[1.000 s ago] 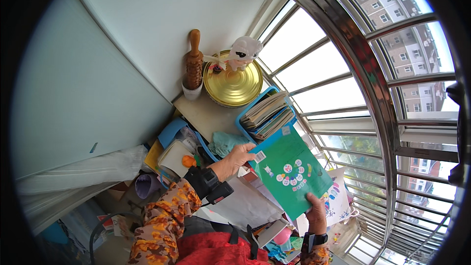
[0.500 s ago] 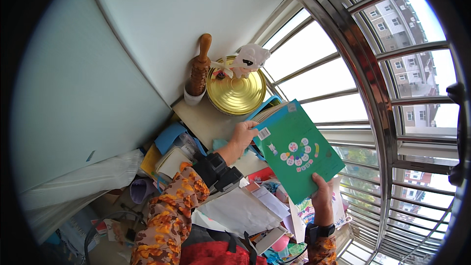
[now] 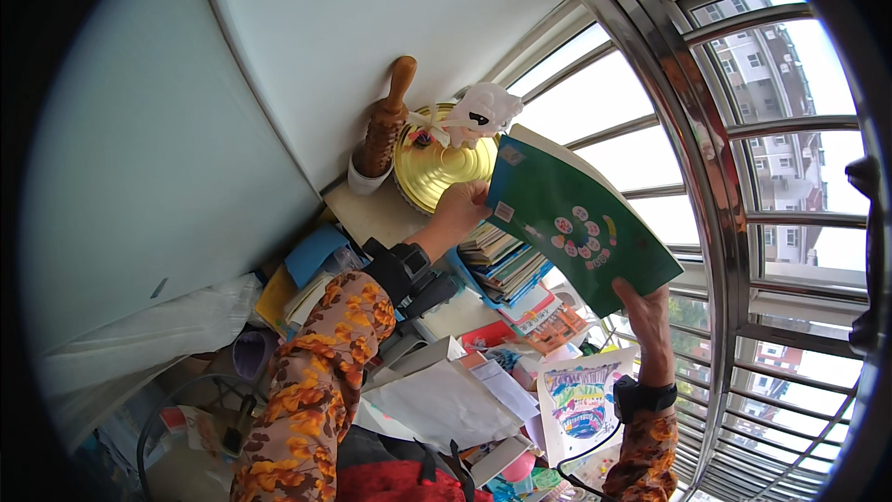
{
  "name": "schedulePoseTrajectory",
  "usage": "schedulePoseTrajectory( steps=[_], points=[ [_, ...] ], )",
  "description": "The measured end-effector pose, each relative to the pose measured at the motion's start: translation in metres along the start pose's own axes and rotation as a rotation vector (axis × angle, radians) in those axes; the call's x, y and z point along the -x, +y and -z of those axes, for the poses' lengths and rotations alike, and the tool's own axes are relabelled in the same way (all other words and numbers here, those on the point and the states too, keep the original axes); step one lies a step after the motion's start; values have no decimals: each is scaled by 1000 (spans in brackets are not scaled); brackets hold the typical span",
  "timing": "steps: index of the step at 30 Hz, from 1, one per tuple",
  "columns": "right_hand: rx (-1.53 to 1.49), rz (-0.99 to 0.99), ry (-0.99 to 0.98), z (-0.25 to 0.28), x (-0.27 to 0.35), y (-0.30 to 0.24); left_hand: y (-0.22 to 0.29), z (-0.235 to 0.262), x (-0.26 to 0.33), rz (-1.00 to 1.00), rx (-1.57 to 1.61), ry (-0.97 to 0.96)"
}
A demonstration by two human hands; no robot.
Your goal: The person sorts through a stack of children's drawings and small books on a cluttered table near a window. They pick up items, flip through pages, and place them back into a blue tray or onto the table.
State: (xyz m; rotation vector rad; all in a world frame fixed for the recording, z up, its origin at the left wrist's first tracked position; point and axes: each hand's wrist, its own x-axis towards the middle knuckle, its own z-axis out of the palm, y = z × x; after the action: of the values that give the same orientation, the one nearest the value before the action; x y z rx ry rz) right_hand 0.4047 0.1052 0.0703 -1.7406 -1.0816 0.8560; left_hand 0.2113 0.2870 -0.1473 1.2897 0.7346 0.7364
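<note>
A green book [image 3: 581, 218] with a blue spine edge and small round pictures on its cover is held up, tilted, between both hands. My left hand [image 3: 457, 214] pinches its left edge near the spine. On its lower right corner, my right hand [image 3: 645, 321] grips with the thumb over the cover. Beneath the book stands a blue basket [image 3: 478, 286] packed with upright books [image 3: 502, 260]. Behind my left hand is a round gold tin lid [image 3: 441, 167], partly covered by the hand and book.
A wooden massage roller [image 3: 384, 125] stands in a white cup by the wall, beside a white cat-shaped figure [image 3: 488, 112]. Papers [image 3: 441, 400], a colourful drawing [image 3: 583, 400] and a red bag [image 3: 400, 479] crowd the near side. Barred windows [image 3: 613, 139] run along the right.
Both hands have raised the green book and shifted it right, tilting it away. The blue basket of books and the drawing below now show more fully.
</note>
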Motion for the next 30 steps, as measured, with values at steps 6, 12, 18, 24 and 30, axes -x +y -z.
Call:
schedulePoseTrajectory(
  steps=[6, 12, 18, 24, 30],
  points=[
    [626, 2, -149, 8, -22, -17, -2, -6, -9, 69, 452, 31],
    [969, 394, -212, 4, -48, -25, -29, -8, -16, -12, 454, -112],
    [1058, 498, -286, 7, -70, -15, -44, -15, -28, 39, 523, -176],
    [1065, 494, -372, -1, -92, -18, -56, -25, -23, -17, 333, -158],
    [1201, 566, -443, -15, -108, -36, -64, -30, -10, -106, 281, -138]
  ],
)
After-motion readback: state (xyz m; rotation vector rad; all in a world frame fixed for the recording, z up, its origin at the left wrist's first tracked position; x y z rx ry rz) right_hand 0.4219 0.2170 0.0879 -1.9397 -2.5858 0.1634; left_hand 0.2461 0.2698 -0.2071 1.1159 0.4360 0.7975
